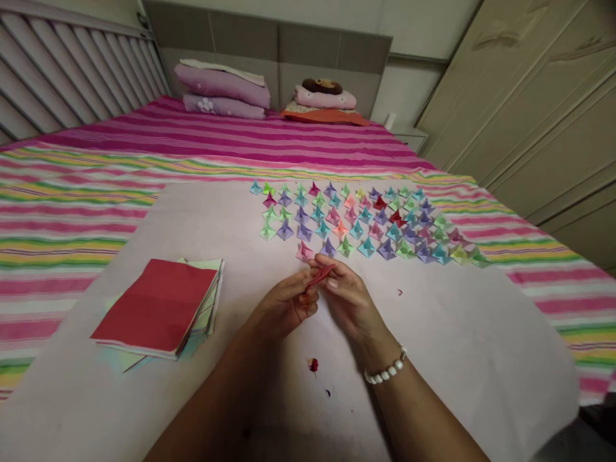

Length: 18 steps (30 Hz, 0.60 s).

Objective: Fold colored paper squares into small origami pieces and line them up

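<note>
Between my two hands, above the white sheet, is a small folded piece of red paper (pixel 321 274). My left hand (pixel 291 298) pinches its lower left end with thumb and fingers. On the other end, my right hand (pixel 349 292) closes its thumb and fingertips; a white beaded bracelet (pixel 386 370) circles that wrist. Just beyond my fingertips sits a pink folded paper boat (pixel 304 251), at the left end of the nearest row of small paper boats (pixel 367 247). These stand in several rows in green, blue, purple, pink, red and yellow.
A stack of square paper with a red sheet (pixel 158 305) on top lies to the left. Small paper scraps (pixel 313 365) rest on the white sheet (pixel 433 359). Beneath is a bed with a striped cover (pixel 62 244). Folded bedding (pixel 221 90) sits by the headboard (pixel 245 38).
</note>
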Tool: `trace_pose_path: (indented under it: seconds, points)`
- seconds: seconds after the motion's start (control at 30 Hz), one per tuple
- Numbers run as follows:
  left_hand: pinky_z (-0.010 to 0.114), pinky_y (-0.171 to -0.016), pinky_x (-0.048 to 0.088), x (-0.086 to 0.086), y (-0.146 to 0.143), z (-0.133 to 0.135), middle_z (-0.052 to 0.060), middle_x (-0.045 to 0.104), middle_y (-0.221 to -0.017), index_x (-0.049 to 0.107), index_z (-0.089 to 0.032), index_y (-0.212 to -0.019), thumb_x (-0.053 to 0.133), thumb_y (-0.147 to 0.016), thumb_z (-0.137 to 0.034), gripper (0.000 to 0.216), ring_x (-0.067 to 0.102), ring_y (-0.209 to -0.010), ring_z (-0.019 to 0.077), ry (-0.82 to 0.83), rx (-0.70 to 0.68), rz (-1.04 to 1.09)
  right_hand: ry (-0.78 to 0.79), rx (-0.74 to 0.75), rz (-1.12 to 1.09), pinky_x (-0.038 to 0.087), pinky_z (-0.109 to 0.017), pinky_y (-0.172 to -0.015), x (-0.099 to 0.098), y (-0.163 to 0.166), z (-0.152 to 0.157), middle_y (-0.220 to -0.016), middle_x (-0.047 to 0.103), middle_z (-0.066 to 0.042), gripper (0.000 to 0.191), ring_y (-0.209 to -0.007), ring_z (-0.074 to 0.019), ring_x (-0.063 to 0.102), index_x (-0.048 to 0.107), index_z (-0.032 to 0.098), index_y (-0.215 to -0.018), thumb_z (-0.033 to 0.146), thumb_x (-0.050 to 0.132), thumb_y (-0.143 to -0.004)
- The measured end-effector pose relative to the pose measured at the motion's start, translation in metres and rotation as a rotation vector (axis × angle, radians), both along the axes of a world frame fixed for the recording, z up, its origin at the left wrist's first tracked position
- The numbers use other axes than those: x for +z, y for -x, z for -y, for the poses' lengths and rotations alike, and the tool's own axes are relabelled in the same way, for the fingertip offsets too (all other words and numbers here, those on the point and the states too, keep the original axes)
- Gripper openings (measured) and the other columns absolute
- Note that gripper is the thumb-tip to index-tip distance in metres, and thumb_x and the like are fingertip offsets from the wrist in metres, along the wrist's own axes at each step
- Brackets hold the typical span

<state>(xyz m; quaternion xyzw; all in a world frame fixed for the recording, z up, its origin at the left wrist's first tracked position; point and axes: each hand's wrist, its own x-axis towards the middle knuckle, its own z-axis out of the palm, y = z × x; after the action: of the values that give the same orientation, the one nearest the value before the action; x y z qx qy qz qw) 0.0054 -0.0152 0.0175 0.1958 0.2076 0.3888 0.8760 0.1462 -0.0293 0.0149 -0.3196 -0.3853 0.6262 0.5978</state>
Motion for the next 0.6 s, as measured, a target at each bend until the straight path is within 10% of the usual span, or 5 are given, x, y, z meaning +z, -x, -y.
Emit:
trace_pose_path:
  seconds: [0.27,0.6]
  points:
    - [0.013,-0.05,0.035,-0.006,-0.004,0.001,-0.002,0.054,-0.064,0.065,-0.009,-0.087,0.073,-0.068,-0.015,0.022,0.043,-0.05,0.0019,0.037,-0.021,-0.123,0.046,-0.072,0.002,0.048,-0.028,-0.065,-0.001,0.001,-0.001,-0.066,0.07,0.001,0.013,-0.06,-0.0131,0.059,0.07,0.021,-0.066,0.026,0.081,-0.064]
    - [0.025,-0.064,0.044,-0.015,-0.007,-0.004,0.003,0.066,-0.073,0.067,-0.013,-0.087,0.071,-0.071,-0.05,0.04,0.057,-0.066,0.013,-0.356,0.38,-0.507,0.114,-0.151,0.113,0.046,-0.024,-0.058,-0.006,0.0,-0.004,-0.059,0.068,0.001,0.018,-0.054,-0.0103,0.056,0.073,0.019,-0.066,0.03,0.085,-0.059]
